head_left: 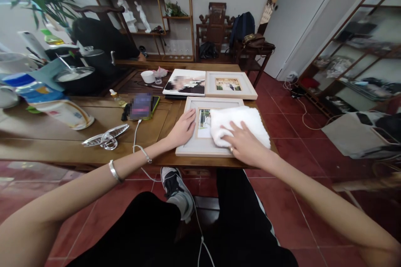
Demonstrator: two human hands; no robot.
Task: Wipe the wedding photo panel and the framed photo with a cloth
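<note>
Sat in black trousers [253, 217]; rested left hand [183, 129], unclenched, on the picture frame [200, 147] by the table's [167, 114] near right corner; spread right hand [246, 144] over plush white cloth [241, 117] atop it; by shoving hard, risked bumping the wedding-photo frame [231, 84] behind.

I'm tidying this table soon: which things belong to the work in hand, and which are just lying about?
In hand:
- white cloth, under the right hand
- near picture frame, under the left hand
- possibly the far picture frame, untouched

Lying about:
- phone
- clear claw clip
- white cup
</note>
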